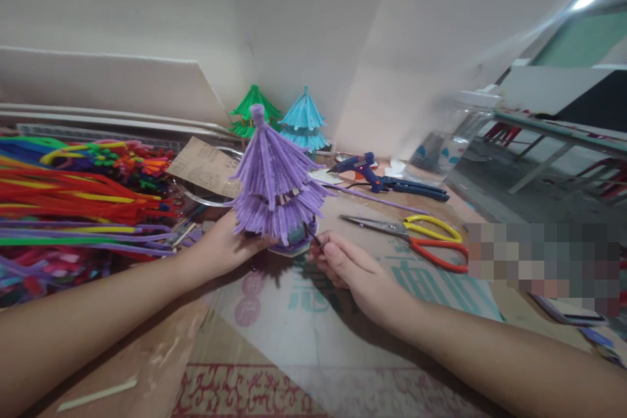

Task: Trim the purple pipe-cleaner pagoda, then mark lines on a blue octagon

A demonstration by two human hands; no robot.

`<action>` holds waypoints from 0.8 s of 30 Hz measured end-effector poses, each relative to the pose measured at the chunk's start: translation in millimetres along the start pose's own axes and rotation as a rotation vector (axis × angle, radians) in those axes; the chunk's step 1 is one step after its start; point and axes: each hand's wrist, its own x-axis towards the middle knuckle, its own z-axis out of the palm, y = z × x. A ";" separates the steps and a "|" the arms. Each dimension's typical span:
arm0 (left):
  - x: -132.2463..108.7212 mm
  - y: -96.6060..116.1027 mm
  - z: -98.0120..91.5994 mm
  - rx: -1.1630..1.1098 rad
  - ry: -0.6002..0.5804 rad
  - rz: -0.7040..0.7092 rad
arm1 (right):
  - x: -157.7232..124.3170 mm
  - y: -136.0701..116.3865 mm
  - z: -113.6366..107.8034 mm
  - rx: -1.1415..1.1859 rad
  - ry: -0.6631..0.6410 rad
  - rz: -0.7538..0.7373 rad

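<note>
A purple model pagoda [274,176] made of fuzzy pipe cleaners, with two tiers of drooping roof strips, is tilted slightly in front of me. My left hand [234,240] grips it low on its left side, the fingertips partly hidden under the roof strips. At its foot shows a purple-edged base [298,245]. My right hand [343,262] pinches a thin dark stick [313,235], whose far end reaches under the lower roof on the right side. What exactly the stick is, I cannot make out.
Behind stand a green model [253,108] and a light-blue one [304,119]. A blue glue gun [362,166] and yellow-and-orange-handled scissors [411,232] lie to the right. Bundles of coloured pipe cleaners [83,192] fill the left. A clear jar [463,130] stands back right.
</note>
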 end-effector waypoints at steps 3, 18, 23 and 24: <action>1.3 0.0 0.8 0.001 -0.019 0.014 | 1.5 -1.4 0.7 0.025 -0.008 0.010; 5.7 10.9 3.7 -0.014 -0.042 0.007 | 3.3 -4.6 3.2 0.131 -0.054 0.034; 6.2 11.2 4.1 -0.018 -0.034 0.023 | 4.3 -2.8 3.3 0.131 -0.039 0.018; 6.1 10.9 4.4 -0.023 -0.029 0.023 | 4.4 -3.0 3.5 0.131 -0.036 0.018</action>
